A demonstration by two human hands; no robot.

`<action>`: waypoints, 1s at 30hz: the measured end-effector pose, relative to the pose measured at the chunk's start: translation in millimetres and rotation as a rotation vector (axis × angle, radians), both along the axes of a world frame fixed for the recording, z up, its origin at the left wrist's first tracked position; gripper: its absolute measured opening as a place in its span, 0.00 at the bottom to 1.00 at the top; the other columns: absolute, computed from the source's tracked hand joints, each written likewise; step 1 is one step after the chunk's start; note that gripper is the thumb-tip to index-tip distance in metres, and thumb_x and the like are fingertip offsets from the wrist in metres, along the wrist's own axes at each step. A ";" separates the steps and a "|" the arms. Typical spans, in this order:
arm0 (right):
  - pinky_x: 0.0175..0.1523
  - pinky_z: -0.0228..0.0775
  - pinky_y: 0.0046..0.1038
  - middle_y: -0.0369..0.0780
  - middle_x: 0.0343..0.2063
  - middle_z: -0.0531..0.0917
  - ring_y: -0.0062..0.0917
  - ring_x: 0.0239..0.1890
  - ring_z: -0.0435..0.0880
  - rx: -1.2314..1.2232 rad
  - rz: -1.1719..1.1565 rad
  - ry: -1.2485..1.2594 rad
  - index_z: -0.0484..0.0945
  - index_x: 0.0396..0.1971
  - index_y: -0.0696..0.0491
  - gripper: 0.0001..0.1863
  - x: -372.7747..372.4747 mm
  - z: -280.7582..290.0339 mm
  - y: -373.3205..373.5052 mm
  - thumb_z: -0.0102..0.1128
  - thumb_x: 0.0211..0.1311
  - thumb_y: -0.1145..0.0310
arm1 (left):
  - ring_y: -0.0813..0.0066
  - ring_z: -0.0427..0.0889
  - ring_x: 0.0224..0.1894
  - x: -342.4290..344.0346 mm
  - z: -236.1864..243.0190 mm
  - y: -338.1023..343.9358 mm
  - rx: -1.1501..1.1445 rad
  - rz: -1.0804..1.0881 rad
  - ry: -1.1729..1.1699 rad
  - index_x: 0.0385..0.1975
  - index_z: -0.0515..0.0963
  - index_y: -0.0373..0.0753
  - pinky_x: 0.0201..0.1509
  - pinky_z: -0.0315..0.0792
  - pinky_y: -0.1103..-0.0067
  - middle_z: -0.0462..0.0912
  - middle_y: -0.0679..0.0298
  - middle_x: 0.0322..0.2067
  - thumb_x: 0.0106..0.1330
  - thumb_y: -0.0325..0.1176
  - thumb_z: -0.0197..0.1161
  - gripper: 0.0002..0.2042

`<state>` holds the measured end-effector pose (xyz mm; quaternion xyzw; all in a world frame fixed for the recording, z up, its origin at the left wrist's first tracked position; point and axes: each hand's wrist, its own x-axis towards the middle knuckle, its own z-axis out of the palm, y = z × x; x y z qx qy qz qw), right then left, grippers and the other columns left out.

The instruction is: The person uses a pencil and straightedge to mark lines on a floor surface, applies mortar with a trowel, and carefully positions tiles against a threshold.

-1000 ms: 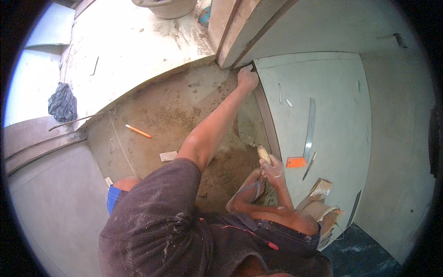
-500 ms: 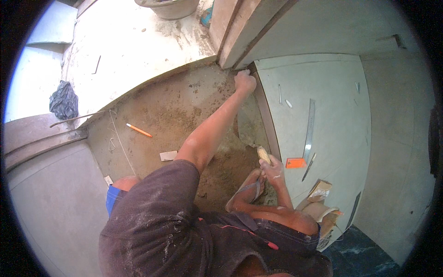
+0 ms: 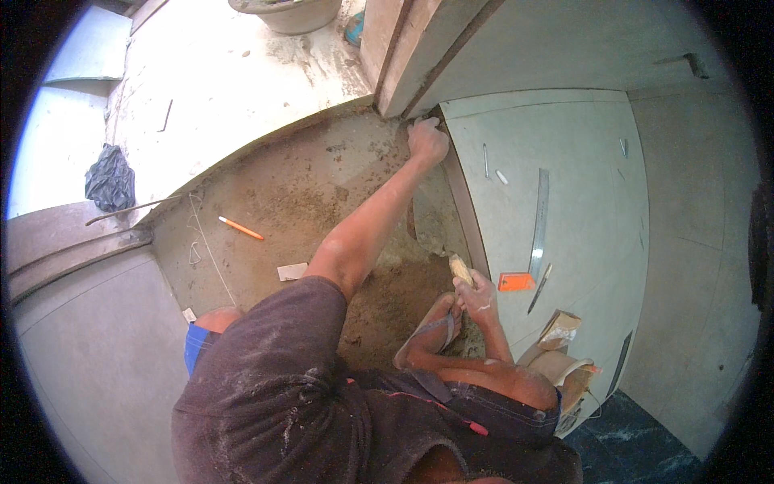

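My left hand (image 3: 428,143) reaches out to the far corner of the sandy bed (image 3: 298,177), close to the foot of the door frame. Its fingers are curled down at the ground, and whatever they may hold is hidden. In my right hand (image 3: 479,297), nearer my body, is a trowel (image 3: 459,270) gripped by its wooden handle. The trowel's dusty blade lies low over the bed, beside the edge of the pale tile floor (image 3: 597,218). My sandalled foot (image 3: 435,327) rests just left of the right hand.
On the tiles lie a metal ruler with an orange handle (image 3: 516,281), a pen (image 3: 540,289) and a white marker (image 3: 501,177). An orange pen (image 3: 241,228) and a tile scrap (image 3: 292,272) lie on the bed. A wooden door frame (image 3: 403,56) rises at the far corner.
The left hand has shifted slightly at the corner, with its fingers a little more apart. The right hand and trowel stay in place; the view has moved slightly.
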<state>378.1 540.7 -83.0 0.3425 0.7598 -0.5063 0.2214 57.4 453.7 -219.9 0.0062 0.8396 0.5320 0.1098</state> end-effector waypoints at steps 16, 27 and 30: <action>0.24 0.67 0.19 0.30 0.22 0.78 0.12 0.20 0.74 0.029 -0.024 -0.021 0.80 0.41 0.56 0.14 -0.4 -2.5 -3.4 0.63 0.65 0.61 | 0.44 0.81 0.49 1.0 42.6 -8.3 0.014 0.036 0.046 0.39 0.83 0.33 0.57 0.73 0.60 0.83 0.43 0.42 0.57 0.29 0.54 0.14; 0.23 0.67 0.18 0.30 0.22 0.78 0.11 0.19 0.73 0.025 -0.004 0.006 0.80 0.41 0.56 0.13 4.3 -7.6 0.4 0.63 0.65 0.63 | 0.43 0.80 0.49 -3.7 7.4 -17.4 0.054 0.191 -0.032 0.40 0.83 0.31 0.56 0.73 0.60 0.83 0.41 0.42 0.56 0.28 0.54 0.15; 0.24 0.67 0.18 0.30 0.23 0.78 0.11 0.19 0.73 0.030 0.001 -0.012 0.80 0.43 0.56 0.14 2.7 -5.6 -2.5 0.63 0.65 0.62 | 0.43 0.79 0.52 -7.1 -10.8 -23.4 -0.034 0.187 -0.037 0.43 0.82 0.30 0.59 0.72 0.61 0.82 0.41 0.45 0.57 0.28 0.54 0.17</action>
